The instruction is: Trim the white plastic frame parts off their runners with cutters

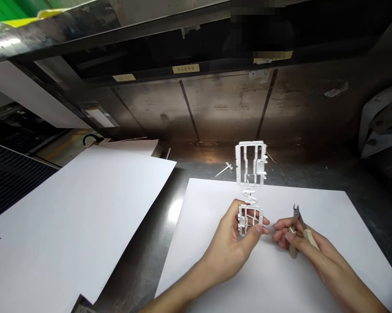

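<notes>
Now, the left hand (230, 248) is holding the lower, smaller section of a white plastic frame piece (252, 186), its thumb and fingers pinching from opposite sides. The piece is standing upright over the white sheet (199, 213), its larger section pointing toward the table's (150, 243) back edge. The right hand (300, 244) is gripping small cutters (299, 218) just beside it, fingers curling loosely around the parted handles, thumb resting against one; the fingertips are hovering close to the left ones. Nearer the back edge, a white scrap (227, 168) is lying on bare table, while stacked sheets (85, 208) are occupying the left side.
</notes>
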Available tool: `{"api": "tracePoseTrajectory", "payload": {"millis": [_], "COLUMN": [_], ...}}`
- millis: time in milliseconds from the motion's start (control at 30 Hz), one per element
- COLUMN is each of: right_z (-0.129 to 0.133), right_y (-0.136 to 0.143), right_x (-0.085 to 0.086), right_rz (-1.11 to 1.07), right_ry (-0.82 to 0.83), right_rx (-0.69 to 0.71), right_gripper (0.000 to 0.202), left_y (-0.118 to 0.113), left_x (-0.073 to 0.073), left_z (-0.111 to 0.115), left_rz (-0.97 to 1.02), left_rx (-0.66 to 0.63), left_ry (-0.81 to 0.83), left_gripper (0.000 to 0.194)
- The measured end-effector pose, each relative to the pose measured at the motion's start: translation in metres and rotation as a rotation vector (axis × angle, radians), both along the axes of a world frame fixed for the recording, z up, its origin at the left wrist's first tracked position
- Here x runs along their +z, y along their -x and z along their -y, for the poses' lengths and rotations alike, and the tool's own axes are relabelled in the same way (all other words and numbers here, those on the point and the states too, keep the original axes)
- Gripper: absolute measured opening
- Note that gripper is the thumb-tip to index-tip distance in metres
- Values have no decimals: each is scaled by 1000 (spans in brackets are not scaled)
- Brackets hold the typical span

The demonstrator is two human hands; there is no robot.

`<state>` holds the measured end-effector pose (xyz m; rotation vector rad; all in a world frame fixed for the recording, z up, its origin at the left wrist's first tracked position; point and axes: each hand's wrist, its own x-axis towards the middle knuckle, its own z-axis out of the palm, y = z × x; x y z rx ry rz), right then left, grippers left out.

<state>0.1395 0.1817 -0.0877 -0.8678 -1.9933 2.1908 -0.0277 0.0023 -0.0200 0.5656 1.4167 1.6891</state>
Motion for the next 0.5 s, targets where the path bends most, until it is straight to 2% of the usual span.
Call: {"api": "tracePoseTrajectory", "payload": {"millis": [100,233,367,433,500], "right_z": [-4,-4,-4,-4,-5], "right_y": [-3,-4,-5,-6,-6], "right_x": [-7,-6,-4,-5,-5], "right_rz": [16,34,44,52,56], "right_ry": [-7,-17,-26,-19,-18], "right_rx": [23,30,34,31,28], "right_gripper": [53,52,53,54,55], "left_y": [4,8,12,13,13], "left_x": [4,5,-1,-3,-3], "left_z": [1,3,4,4,4], "left_rz": [-40,9,199,343,447], "left_rx": [19,60,4,-33,-67], "left_ry": [13,43,-143,-250,-289], "left_gripper": [32,44,33,37,47]}}
